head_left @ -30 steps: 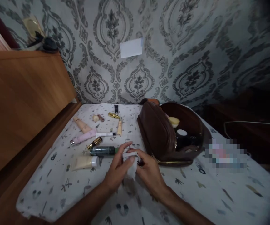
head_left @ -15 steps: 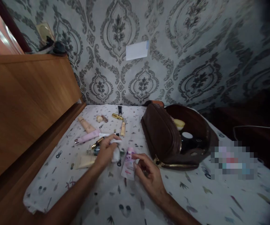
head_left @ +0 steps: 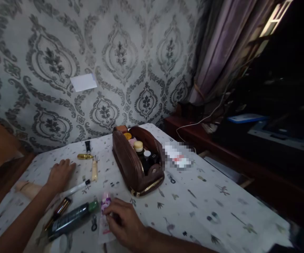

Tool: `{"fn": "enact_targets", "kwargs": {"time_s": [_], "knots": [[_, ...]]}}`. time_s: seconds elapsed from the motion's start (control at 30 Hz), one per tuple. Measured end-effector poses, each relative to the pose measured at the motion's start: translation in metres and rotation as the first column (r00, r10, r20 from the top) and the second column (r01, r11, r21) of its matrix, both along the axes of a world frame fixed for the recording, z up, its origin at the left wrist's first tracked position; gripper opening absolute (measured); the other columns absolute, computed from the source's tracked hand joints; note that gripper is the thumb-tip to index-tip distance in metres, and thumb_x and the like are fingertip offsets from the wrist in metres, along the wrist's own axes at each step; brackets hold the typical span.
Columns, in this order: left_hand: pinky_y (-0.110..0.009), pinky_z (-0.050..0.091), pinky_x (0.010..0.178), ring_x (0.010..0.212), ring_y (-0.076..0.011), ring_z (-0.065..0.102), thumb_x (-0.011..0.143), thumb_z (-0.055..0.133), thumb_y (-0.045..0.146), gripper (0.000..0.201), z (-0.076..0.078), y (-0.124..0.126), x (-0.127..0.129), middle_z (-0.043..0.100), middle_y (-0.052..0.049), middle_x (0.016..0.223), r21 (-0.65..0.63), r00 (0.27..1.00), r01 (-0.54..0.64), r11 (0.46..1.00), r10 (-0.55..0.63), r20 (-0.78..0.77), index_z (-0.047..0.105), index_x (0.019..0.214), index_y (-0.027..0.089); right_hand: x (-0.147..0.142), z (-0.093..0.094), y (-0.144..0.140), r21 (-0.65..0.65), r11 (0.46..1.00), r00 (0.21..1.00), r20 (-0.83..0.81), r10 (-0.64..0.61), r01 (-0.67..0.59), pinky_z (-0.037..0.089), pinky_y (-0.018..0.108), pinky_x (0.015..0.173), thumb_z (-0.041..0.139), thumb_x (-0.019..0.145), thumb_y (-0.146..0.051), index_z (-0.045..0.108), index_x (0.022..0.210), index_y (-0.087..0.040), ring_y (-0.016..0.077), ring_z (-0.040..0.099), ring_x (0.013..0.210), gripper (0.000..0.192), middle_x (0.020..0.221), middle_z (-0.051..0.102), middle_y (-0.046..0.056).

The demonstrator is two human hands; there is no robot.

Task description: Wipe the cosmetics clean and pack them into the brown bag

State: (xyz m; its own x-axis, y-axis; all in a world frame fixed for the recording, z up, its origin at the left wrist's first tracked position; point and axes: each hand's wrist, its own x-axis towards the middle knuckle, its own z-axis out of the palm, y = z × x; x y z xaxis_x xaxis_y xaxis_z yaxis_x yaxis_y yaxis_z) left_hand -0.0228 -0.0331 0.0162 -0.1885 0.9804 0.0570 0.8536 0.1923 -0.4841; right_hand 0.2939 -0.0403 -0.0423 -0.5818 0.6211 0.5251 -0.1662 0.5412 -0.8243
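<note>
- L hand (head_left: 60,174): knuckles up, can't tell if gripping
- R hand (head_left: 127,223): fingers curled at pink tube (head_left: 104,226), grip unclear
- Brown bag (head_left: 123,163): open, beyond R hand

– Please, where does the bag (head_left: 122,160) stand?
– On the cloth (head_left: 201,196), with the wall (head_left: 152,31) behind it. A jar (head_left: 138,147) is in it.
– And the bottle (head_left: 71,218)?
– It lies before the bag, to the left, and a tube (head_left: 104,230) lies right of the bottle.

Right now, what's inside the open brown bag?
In the brown bag: an orange round item, something pink, a cream round item, and dark items, one white-topped. The bottom and anything beneath them are hidden.
</note>
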Motion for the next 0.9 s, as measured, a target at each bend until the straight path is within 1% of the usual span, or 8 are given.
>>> {"fn": "enact_targets", "kwargs": {"time_s": [0.23,0.37,0.47,0.57,0.63,0.7,0.8,0.9], "knots": [[-0.045,0.047,0.08,0.098,-0.0358,0.064,0.087,0.032,-0.001,0.044,-0.006,0.015,-0.003,0.068,-0.022,0.101,-0.061,0.992,0.078,0.995,-0.083,-0.09,0.072,0.102,0.008,-0.007,-0.02,0.007,0.04,0.999,0.999,-0.004,0.037,-0.037,0.043,0.018,0.056,0.053,0.072,-0.013,0.066,0.084,-0.019,0.0104,0.05,0.056,0.019,0.073,0.06,0.0],[-0.045,0.047,0.082,0.101,-0.0351,0.064,0.087,0.03,0.0,0.046,0.001,0.013,0.003,0.068,-0.021,0.105,-0.052,0.992,0.085,0.995,-0.089,-0.087,0.07,0.108,0.009,-0.011,-0.029,0.009,0.027,0.998,0.998,-0.012,0.056,-0.055,0.044,0.017,0.055,0.054,0.069,-0.014,0.067,0.085,-0.02,0.0102,0.05,0.055,0.021,0.075,0.063,0.0],[-0.04,0.049,0.078,0.098,-0.0317,0.065,0.093,0.028,0.012,0.042,0.008,0.002,0.019,0.068,-0.017,0.104,0.057,0.999,0.033,0.998,-0.035,0.032,0.065,0.114,0.012,-0.01,-0.027,0.01,0.019,0.998,0.998,-0.024,0.052,-0.052,0.046,0.018,0.059,0.055,0.069,-0.014,0.068,0.087,-0.02,0.0109,0.053,0.058,0.023,0.077,0.065,0.001],[-0.036,0.05,0.076,0.097,-0.0277,0.066,0.098,0.03,0.037,0.04,0.011,-0.013,0.042,0.068,-0.012,0.108,0.222,0.951,-0.036,0.974,-0.035,0.307,0.061,0.114,0.019,-0.006,-0.019,0.008,-0.008,1.0,1.0,0.019,0.021,-0.021,0.048,0.019,0.063,0.056,0.072,-0.014,0.067,0.098,-0.019,0.0111,0.055,0.061,0.029,0.083,0.066,0.002],[-0.036,0.05,0.081,0.1,-0.0271,0.066,0.094,0.037,0.048,0.039,0.013,-0.023,0.06,0.07,-0.009,0.112,0.299,0.857,-0.083,0.951,-0.085,0.508,0.061,0.111,0.022,-0.001,-0.012,0.007,-0.033,0.999,0.999,0.034,0.001,0.0,0.048,0.02,0.065,0.056,0.076,-0.014,0.066,0.105,-0.019,0.0111,0.055,0.063,0.031,0.087,0.066,0.003],[-0.036,0.049,0.085,0.099,-0.0271,0.066,0.088,0.047,0.053,0.037,0.015,-0.031,0.08,0.072,-0.006,0.106,0.327,0.72,-0.128,0.936,-0.139,0.68,0.062,0.105,0.023,0.002,-0.006,0.006,-0.057,0.998,0.999,0.032,-0.007,0.008,0.048,0.021,0.067,0.054,0.08,-0.013,0.064,0.108,-0.019,0.0112,0.056,0.066,0.031,0.09,0.065,0.003],[-0.032,0.049,0.081,0.089,-0.024,0.066,0.088,0.051,0.054,0.035,0.02,-0.041,0.111,0.072,-0.003,0.089,0.289,0.424,-0.162,0.943,-0.198,0.884,0.063,0.092,0.022,0.006,-0.001,0.006,-0.068,0.998,1.0,0.026,-0.015,0.017,0.049,0.024,0.072,0.054,0.085,-0.016,0.06,0.116,-0.019,0.0127,0.056,0.071,0.032,0.096,0.064,0.004],[-0.027,0.047,0.07,0.075,-0.0187,0.061,0.083,0.059,0.054,0.035,0.024,-0.05,0.14,0.068,-0.001,0.079,0.227,0.165,-0.257,0.939,-0.188,0.968,0.064,0.089,0.019,0.006,0.0,0.008,-0.071,0.997,0.999,0.021,-0.031,0.033,0.051,0.028,0.078,0.052,0.091,-0.021,0.054,0.129,-0.02,0.0151,0.059,0.079,0.038,0.104,0.063,0.007]]}}
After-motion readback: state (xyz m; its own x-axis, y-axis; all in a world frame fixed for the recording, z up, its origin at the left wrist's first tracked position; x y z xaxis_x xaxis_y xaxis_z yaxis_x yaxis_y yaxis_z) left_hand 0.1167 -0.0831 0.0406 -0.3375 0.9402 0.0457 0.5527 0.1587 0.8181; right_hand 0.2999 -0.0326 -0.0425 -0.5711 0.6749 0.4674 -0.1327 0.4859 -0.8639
